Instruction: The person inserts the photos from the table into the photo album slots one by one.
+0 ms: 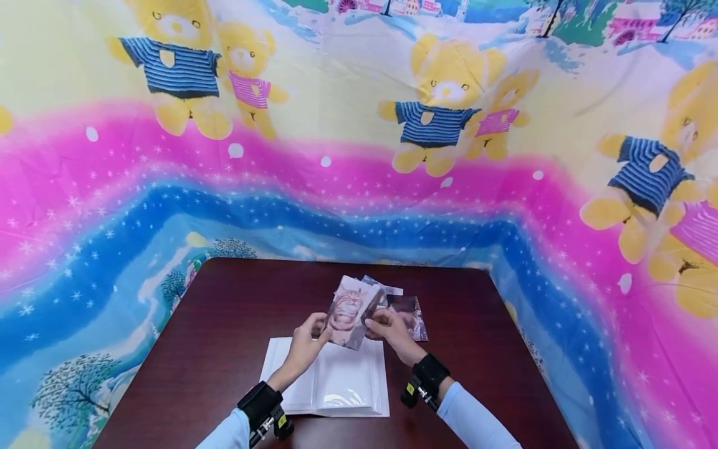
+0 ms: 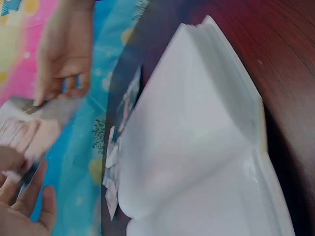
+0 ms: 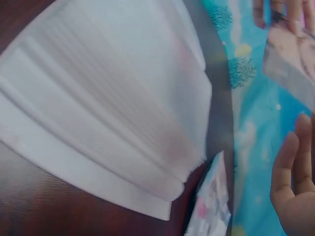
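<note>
In the head view, my left hand [image 1: 307, 340] pinches a photo print [image 1: 346, 308] of what looks like an orange cat by its left edge. My right hand [image 1: 392, 330] has its thumb and fingers at the print's right edge. They hold it tilted above a white photo album [image 1: 291, 374], which lies open on the table. Both wrist views are blurred. The left wrist view has the print [image 2: 37, 132] between both hands, at its left side. In the right wrist view, the right hand [image 3: 298, 182] is cut by the frame's edge, its thumb hidden.
Several more photo prints [image 1: 412, 318] lie loosely overlapping on the dark wooden table [image 1: 465, 374], behind and right of the album. A curtain [image 1: 336, 125] patterned with bears hangs around the table's back and sides.
</note>
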`<state>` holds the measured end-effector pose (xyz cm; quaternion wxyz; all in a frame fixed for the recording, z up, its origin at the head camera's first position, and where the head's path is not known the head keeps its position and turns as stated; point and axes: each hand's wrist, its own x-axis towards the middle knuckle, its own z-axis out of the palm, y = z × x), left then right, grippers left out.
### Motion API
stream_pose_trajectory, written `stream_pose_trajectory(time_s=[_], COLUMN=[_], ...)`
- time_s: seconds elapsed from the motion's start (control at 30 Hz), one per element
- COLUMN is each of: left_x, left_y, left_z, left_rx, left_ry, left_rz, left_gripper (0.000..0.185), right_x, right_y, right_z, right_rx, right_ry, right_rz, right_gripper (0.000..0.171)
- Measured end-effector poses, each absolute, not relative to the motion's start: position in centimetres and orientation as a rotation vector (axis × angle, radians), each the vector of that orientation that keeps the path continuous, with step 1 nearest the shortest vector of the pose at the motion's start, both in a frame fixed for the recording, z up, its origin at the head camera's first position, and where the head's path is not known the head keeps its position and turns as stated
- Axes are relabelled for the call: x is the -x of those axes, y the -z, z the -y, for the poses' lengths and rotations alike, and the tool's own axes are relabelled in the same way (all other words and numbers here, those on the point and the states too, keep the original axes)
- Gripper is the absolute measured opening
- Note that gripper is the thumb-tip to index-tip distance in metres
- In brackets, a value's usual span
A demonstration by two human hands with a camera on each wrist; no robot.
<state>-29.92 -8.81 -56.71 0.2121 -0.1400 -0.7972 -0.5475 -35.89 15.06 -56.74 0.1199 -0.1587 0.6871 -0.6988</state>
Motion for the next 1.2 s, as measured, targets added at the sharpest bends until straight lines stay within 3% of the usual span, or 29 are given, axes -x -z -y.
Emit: stream_pose_trajectory(time_s=[0.37, 0.5, 0.63, 0.83, 1.2], left_x=[29.9, 30.0, 29.7, 29.9, 30.1], left_y=[57.2, 57.9, 59.5, 61.5, 62.2], left_z=[9.7, 9.6, 8.7, 7.6, 7.5], left_rx=[0.328, 0.277, 0.507, 0.953, 1.008], left_ry=[1.416, 1.186, 0.856, 0.339, 0.194], left_rz=[2.356, 2.422, 2.529, 2.654, 2.737], left_gripper=[0.037, 0.040, 0.043, 0.053, 0.041], right_x=[36.7, 37.9, 39.0, 39.5, 40.3], right_y=[56.4, 56.8, 57.1, 59.0, 60.6], right_z=[-13.3, -12.8, -12.5, -11.3, -10.7], right_rx=[0.564, 0.470, 0.307, 0.295, 0.329], right_ry=[1.833, 1.940, 2.054, 2.047, 2.082], right_rz=[-2.063, -2.093, -2.127, -2.120, -2.089], right_gripper=[0.019, 0.018, 0.014, 0.017, 0.018])
